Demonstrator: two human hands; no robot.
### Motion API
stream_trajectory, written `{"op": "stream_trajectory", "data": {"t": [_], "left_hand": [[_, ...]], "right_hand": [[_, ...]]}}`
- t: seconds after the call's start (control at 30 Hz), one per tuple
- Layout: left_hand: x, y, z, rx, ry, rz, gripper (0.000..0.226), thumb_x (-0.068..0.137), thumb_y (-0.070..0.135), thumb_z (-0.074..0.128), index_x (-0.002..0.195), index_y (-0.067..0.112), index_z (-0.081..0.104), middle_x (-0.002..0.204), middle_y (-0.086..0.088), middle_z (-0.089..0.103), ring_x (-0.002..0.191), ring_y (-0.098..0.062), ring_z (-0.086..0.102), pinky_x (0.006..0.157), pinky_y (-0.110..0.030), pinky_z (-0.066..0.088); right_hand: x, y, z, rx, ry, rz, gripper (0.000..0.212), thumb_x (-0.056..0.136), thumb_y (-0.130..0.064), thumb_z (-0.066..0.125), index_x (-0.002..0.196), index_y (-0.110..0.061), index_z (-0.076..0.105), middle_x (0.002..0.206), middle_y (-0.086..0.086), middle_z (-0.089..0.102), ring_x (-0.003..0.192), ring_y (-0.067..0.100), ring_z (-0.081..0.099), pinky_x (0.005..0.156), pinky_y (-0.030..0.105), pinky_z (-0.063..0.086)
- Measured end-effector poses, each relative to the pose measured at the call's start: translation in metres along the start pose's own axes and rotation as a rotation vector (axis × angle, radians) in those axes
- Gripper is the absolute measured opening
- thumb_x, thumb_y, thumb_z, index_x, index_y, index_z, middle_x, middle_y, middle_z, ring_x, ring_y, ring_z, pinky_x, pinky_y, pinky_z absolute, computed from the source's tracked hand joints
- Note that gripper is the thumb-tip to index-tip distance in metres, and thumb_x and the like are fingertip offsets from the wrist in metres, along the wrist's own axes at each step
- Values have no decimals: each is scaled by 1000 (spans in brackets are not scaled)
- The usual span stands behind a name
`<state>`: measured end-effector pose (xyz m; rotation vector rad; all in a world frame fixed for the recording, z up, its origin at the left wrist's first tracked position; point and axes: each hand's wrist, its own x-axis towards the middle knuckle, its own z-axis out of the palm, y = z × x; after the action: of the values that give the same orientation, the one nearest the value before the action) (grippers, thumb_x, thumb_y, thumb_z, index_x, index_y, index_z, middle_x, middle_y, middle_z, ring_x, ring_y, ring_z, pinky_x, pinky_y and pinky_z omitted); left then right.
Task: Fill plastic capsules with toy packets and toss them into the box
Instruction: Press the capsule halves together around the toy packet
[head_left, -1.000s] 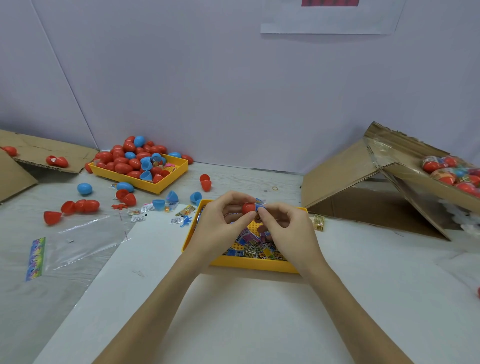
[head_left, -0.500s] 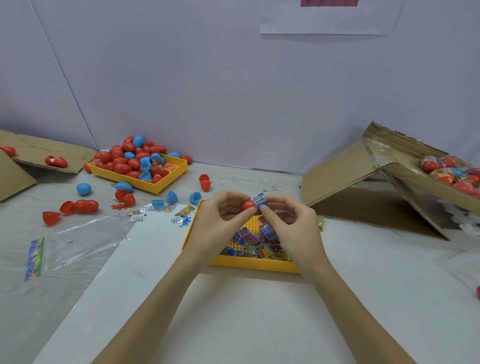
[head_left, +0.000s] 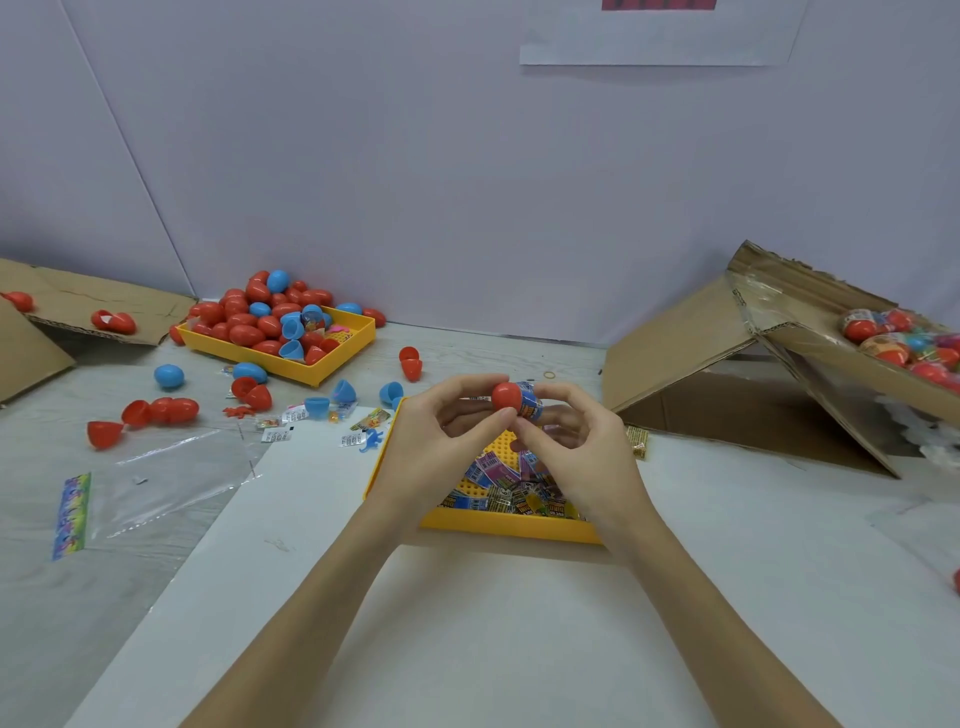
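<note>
Red capsule half (head_left: 506, 396) w/ packet (head_left: 531, 406), both hands' fingertips.

Red capsule half (head_left: 506, 396) btwn the fingers (head_left: 501, 415): smooth plastic, slight gloss. Toy packet (head_left: 531, 402) at its mouth: shiny printed film. Near tray (head_left: 498, 524): yellow plastic, smooth rim, studded floor; packets in it (head_left: 493, 473) glossy foil/film. Far tray (head_left: 291, 364) same yellow plastic, w/ red & blue plastic shells (head_left: 249, 322), semi-gloss. Box (head_left: 810, 332) at right: brown corrugated cardboard, matt, rough torn edges, clear tape on flap. Clear bag (head_left: 171, 478): thin glossy film, creased. Tabletop (head_left: 519, 649): matt white sheet.
</note>
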<state>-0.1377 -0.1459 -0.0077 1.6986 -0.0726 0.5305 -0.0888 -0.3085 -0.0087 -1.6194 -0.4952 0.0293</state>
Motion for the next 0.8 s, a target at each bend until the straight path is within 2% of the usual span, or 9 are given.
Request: {"op": "stream_trajectory", "data": {"t": [0.07,0.23,0.3,0.4,0.57,0.67,0.8], "left_hand": [[0,1,0,-3,16,8,31,91,16,75,120,25,71,107,19,76,103,-2,72,83,-15,56],[-1,2,0,49,62,20,33,95,22,70,126,33,67,105,25,74,103,3,69,79,-10,54],[-1,3,1,51,65,36,36,96,21,70,130,31,66,106,23,74,103,3,69,80,-12,55],[-1,4,2,73,39,49,32,97,23,68,125,38,67,106,27,73,103,3,69,80,-14,56],[-2,6,4,95,44,67,43,87,39,73,129,34,68,106,25,73,103,-1,69,78,-12,54],[-3,6,2,112,58,96,41,84,40,73,125,38,67,105,25,73,101,-1,69,79,-13,54],[-1,3,3,174,32,133,46,87,33,74,133,29,67,106,19,73,101,-4,69,83,-17,56]], "right_hand": [[0,-2,0,31,-24,19,28,92,-23,77,116,-32,65,93,-5,77,86,15,77,68,28,63],[1,-6,-3,130,-47,58,19,103,-19,59,121,-18,67,104,6,76,84,22,76,61,26,59],[0,-7,-4,136,-35,68,19,103,-19,59,119,-17,68,103,6,77,83,23,76,59,24,58],[1,-7,-4,152,-27,97,18,102,-20,61,118,-15,68,100,4,78,81,21,76,59,23,58],[1,-8,-7,202,-69,120,14,102,-18,61,114,-14,69,98,3,78,81,22,77,60,25,58],[1,-10,-6,259,-104,178,20,104,-26,57,115,-12,69,98,6,79,81,23,76,57,23,57],[1,-14,-4,284,-109,238,35,99,-43,58,114,-14,70,96,6,79,83,25,77,57,21,57]]}}
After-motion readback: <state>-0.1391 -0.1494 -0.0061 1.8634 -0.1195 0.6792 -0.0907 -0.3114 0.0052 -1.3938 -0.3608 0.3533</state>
